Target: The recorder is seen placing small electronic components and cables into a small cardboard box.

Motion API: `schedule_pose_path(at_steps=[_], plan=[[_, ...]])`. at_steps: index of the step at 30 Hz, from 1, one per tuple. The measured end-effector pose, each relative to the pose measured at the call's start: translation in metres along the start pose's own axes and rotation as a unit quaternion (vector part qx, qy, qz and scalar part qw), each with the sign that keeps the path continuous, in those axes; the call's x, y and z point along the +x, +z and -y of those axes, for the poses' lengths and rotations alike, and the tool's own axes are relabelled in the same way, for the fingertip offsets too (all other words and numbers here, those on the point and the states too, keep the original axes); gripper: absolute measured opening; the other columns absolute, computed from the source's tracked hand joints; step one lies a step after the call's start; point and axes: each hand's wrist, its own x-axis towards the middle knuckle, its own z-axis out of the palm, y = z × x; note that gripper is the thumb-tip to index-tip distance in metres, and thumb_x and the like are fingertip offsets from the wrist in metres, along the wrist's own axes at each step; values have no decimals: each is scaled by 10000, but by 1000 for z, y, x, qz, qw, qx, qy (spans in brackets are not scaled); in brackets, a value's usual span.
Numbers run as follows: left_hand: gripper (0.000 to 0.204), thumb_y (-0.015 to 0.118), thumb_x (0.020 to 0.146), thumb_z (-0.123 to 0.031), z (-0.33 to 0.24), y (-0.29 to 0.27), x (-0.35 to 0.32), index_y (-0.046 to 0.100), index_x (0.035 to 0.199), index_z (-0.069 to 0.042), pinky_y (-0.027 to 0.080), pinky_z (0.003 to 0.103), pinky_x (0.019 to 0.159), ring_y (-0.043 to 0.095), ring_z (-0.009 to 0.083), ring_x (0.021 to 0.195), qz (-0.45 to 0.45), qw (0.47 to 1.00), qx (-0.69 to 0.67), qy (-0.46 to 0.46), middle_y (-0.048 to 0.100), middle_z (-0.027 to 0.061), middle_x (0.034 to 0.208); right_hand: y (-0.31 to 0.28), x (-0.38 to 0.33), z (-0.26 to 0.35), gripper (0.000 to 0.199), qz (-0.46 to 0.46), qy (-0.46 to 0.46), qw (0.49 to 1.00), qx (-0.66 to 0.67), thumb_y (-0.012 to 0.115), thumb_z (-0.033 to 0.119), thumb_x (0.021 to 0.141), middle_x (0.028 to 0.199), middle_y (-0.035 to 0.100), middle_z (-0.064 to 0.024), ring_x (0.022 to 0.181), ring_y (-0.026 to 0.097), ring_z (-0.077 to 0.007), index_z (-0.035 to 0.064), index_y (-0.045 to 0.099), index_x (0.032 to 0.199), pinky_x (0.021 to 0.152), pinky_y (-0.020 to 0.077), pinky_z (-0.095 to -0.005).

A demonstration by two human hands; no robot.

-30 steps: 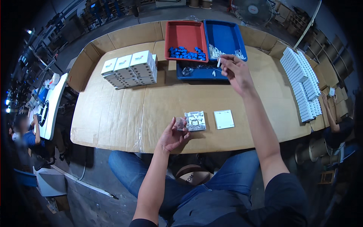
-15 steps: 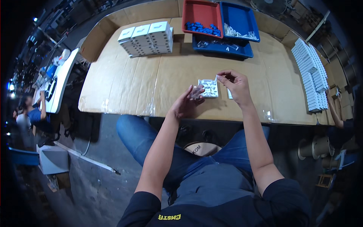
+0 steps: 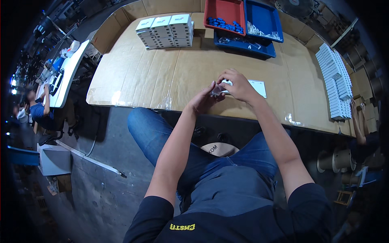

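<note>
My left hand [image 3: 204, 101] is above the table's near edge, its fingers closed around a small clear plastic piece [image 3: 218, 90]. Right against it, my right hand [image 3: 238, 86] has its fingertips pinched at that piece; whatever they grip is hidden. Partly covered by the right hand lies a white moulded part [image 3: 227, 82]. To the right of that hand a flat white plate [image 3: 258, 88] rests on the cardboard.
Stacked white boxes [image 3: 165, 32] stand at the back left of the cardboard-covered table [image 3: 133, 77]. Behind my hands are a red tray [image 3: 225, 12] of blue parts and blue trays [image 3: 263, 18] with white pieces. White parts [image 3: 334, 81] are piled at right. Other people sit on both sides.
My right hand has moved left and in to meet the left hand at the clear piece; before, it pinched a small white piece apart from it. The view has shifted slightly.
</note>
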Motion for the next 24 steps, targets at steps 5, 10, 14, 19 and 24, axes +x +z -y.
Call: schedule_pose_path(at_steps=[5,10,14,19,24], plan=[[455,554,1053,-475,2,-7,-1,595,1287,-86,503,401,1045,649,195,1081,-18,1000,-1,-1,669,67,1160,6,4,-10,219,66,33,994,76,654,154,969,1260,657,-135,1171,618,-287,3,730,1109,1013,486,-374],[447,531,1065,-461,4,-22,4,588,1313,-95,483,429,1077,651,219,1111,15,999,-38,-15,673,70,1176,9,9,-14,418,103,123,966,201,524,332,1094,1265,657,-130,1111,652,-186,-39,698,1178,950,518,-321],[440,520,1071,-432,5,-37,8,566,1359,-102,455,445,1115,638,241,1165,29,999,-24,-7,649,86,1271,13,16,9,431,170,160,952,197,529,376,1091,1041,704,-104,961,672,-183,-23,681,1151,830,545,-337],[466,526,1070,-434,4,-35,0,550,1356,-67,487,445,1077,647,245,1099,-10,997,-80,-19,645,106,1258,12,18,-11,428,160,183,933,266,548,372,1087,1012,716,-54,912,652,-139,-26,695,1140,832,538,-320],[505,538,1062,-457,1,-29,-3,556,1335,-32,519,425,1007,657,229,984,-48,992,-119,-20,681,104,1149,-32,30,-88,317,4,142,976,168,628,271,1044,950,756,-57,862,671,-105,-20,736,1107,776,547,-299]])
